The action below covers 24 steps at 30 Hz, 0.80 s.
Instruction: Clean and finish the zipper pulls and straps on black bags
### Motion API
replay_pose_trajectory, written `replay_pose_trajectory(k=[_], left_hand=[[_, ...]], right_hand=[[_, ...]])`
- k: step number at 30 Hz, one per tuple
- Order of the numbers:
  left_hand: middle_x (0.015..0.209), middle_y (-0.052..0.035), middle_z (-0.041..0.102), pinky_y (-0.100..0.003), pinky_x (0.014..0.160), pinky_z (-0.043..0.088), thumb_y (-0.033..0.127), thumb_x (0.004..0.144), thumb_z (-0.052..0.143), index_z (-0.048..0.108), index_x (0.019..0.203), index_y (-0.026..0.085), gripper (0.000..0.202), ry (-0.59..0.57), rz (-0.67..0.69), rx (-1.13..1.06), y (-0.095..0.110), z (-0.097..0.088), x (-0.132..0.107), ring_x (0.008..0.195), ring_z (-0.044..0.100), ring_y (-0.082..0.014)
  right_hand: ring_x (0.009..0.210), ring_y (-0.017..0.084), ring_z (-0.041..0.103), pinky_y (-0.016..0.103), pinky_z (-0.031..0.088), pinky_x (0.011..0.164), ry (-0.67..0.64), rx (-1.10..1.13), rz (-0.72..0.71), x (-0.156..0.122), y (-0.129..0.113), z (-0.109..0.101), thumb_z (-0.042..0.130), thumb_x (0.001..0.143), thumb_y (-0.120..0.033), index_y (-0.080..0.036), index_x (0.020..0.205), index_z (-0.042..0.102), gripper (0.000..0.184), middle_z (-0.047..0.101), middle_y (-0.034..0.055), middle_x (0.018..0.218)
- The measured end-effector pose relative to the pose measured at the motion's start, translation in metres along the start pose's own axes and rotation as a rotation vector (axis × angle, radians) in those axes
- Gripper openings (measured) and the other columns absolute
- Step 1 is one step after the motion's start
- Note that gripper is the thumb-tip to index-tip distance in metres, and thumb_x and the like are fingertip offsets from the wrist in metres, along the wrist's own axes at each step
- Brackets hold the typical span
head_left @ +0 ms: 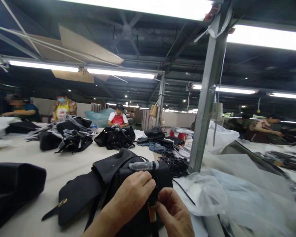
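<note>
A black bag (164,172) lies on the table in front of me, its top handle (143,165) wrapped in clear plastic. My left hand (134,189) rests over the bag, fingertips pinched on a thin black strap (155,189) that runs down its front. Lower and to the right, my right hand (174,210) has thumb and fingers closed at the strap's edge, beside a gold-coloured buckle (152,212). Its fingertips partly hide what they grip. To the left spreads a black flap (80,197) with a gold clasp and a short strap end.
Another black bag (12,187) sits at the left edge of the table (71,171). Piles of black bags (115,136) lie farther back. A metal post (204,98) stands right of my hands, near clear plastic sheeting (236,191). Several people work in the background.
</note>
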State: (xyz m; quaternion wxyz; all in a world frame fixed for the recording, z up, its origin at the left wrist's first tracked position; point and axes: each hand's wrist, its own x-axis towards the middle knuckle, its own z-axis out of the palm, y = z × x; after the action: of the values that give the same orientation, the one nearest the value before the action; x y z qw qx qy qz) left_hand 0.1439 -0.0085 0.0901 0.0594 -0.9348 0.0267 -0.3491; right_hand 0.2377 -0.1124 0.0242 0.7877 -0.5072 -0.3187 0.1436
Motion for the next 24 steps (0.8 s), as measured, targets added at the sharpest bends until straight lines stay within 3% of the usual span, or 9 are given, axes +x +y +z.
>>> replay_pose_trajectory(k=[3,7,13,15,18,20,24], left_hand=[[0.088,-0.0069,0.065,-0.031,0.069,0.044,0.012,0.093,0.048,0.064,0.095,0.017,0.017,-0.053,0.094,0.075,-0.003,-0.005,-0.002,0.076,0.057,-0.0211],[0.083,-0.0071,0.062,-0.035,0.065,0.041,0.01,0.089,0.05,0.063,0.082,0.017,0.016,-0.029,0.135,0.126,0.001,-0.007,0.001,0.074,0.053,-0.0227],[0.085,-0.0079,0.061,-0.035,0.064,0.041,0.009,0.086,0.051,0.06,0.075,0.017,0.017,-0.083,0.202,0.066,0.002,-0.015,0.012,0.078,0.053,-0.0231],[0.087,-0.0072,0.061,-0.033,0.068,0.043,0.008,0.087,0.047,0.059,0.075,0.018,0.02,-0.07,0.131,-0.09,0.002,-0.018,0.014,0.079,0.053,-0.0209],[0.091,-0.0063,0.062,-0.029,0.073,0.045,0.007,0.089,0.045,0.057,0.076,0.019,0.021,-0.027,-0.091,-0.275,0.007,-0.016,0.017,0.082,0.055,-0.0187],[0.091,-0.0063,0.062,-0.029,0.071,0.045,0.006,0.089,0.045,0.057,0.077,0.019,0.021,-0.009,-0.191,-0.256,0.01,-0.009,0.016,0.081,0.056,-0.0189],[0.088,-0.0073,0.064,-0.027,0.061,0.039,0.008,0.09,0.046,0.06,0.081,0.019,0.02,0.023,-0.223,-0.132,0.01,0.005,0.011,0.075,0.058,-0.0199]], right_hand=[[0.057,0.012,0.051,0.021,0.041,0.049,0.021,-0.038,-0.054,-0.001,0.002,0.001,0.069,0.066,-0.029,-0.021,0.085,0.06,0.022,0.057,-0.0042,0.066],[0.057,0.014,0.055,0.023,0.044,0.05,0.011,-0.213,-0.144,-0.003,0.008,0.004,0.067,0.071,-0.034,-0.022,0.083,0.061,0.019,0.061,-0.0026,0.065],[0.048,0.013,0.051,0.022,0.042,0.046,0.058,-0.379,-0.217,-0.005,0.008,0.004,0.066,0.073,-0.039,-0.023,0.086,0.063,0.02,0.06,-0.0033,0.061],[0.048,0.012,0.049,0.022,0.041,0.046,0.063,-0.394,-0.251,-0.005,0.005,0.002,0.067,0.072,-0.037,-0.023,0.083,0.062,0.017,0.06,-0.003,0.063],[0.045,0.011,0.044,0.023,0.037,0.045,0.067,-0.434,-0.263,-0.006,0.003,0.0,0.067,0.071,-0.032,-0.023,0.078,0.061,0.013,0.055,-0.0053,0.057],[0.044,0.011,0.04,0.023,0.034,0.045,0.074,-0.444,-0.24,-0.007,0.004,-0.001,0.067,0.07,-0.03,-0.024,0.075,0.06,0.011,0.048,-0.0073,0.052],[0.046,0.01,0.033,0.023,0.026,0.044,0.02,-0.249,-0.123,-0.011,0.006,0.0,0.067,0.067,-0.031,-0.024,0.069,0.053,0.016,0.04,-0.0087,0.052]])
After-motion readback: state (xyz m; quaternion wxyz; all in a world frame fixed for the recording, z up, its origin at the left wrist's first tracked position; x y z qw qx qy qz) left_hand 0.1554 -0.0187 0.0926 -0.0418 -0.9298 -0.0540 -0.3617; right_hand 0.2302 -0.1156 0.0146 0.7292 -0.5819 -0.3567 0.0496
